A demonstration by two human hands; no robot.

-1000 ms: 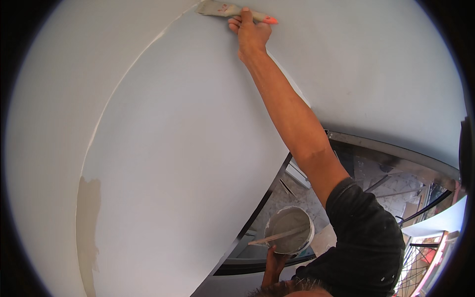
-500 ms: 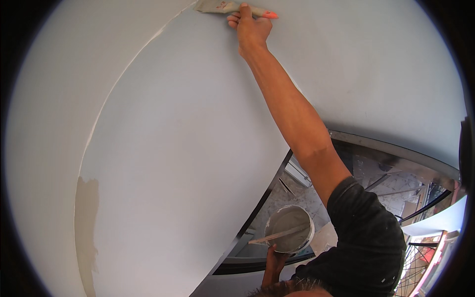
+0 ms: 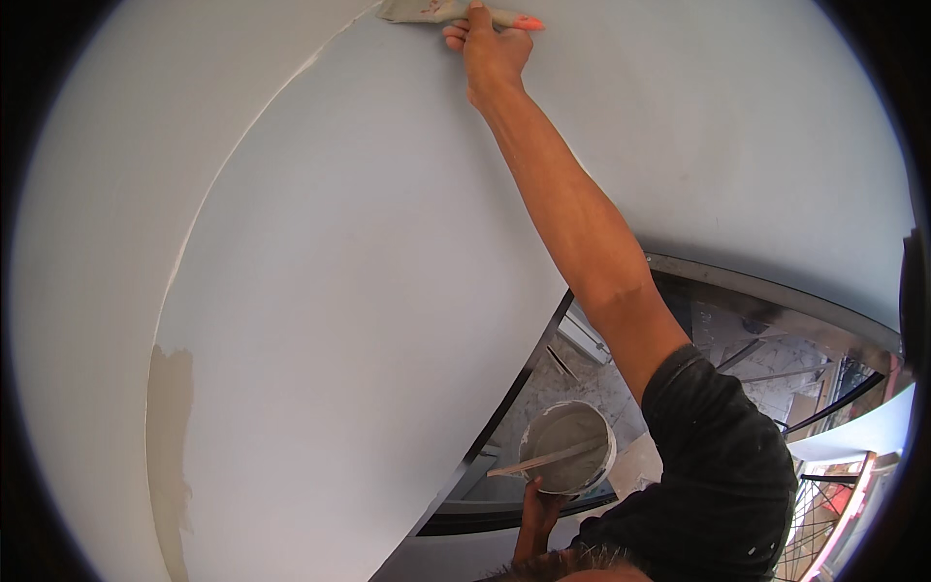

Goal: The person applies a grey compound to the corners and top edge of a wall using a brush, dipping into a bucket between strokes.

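Observation:
My right hand (image 3: 495, 58) is raised to the top of the view, its fingers closed round a paintbrush (image 3: 412, 12) whose handle has an orange-red tip. The wide bristle end lies at the pale line where two stretches of grey wall (image 3: 339, 272) meet. Low in the view, my left hand (image 3: 544, 501) grips the near side of a white bucket (image 3: 610, 456). Grey-beige paint (image 3: 582, 427) fills part of the bucket, and a flat wooden stick (image 3: 529, 466) lies across it. My left fingers are partly hidden beneath the rim.
A wet-looking beige paint strip (image 3: 170, 446) runs down the lower left beside the corner line. Behind the bucket, a dark-framed opening (image 3: 766, 281) shows a marble-patterned floor (image 3: 582, 388) far below. A barred railing (image 3: 824, 514) stands at the lower right.
The brush and my right hand have shifted very slightly up and left along the line. My left hand and the bucket stay in place.

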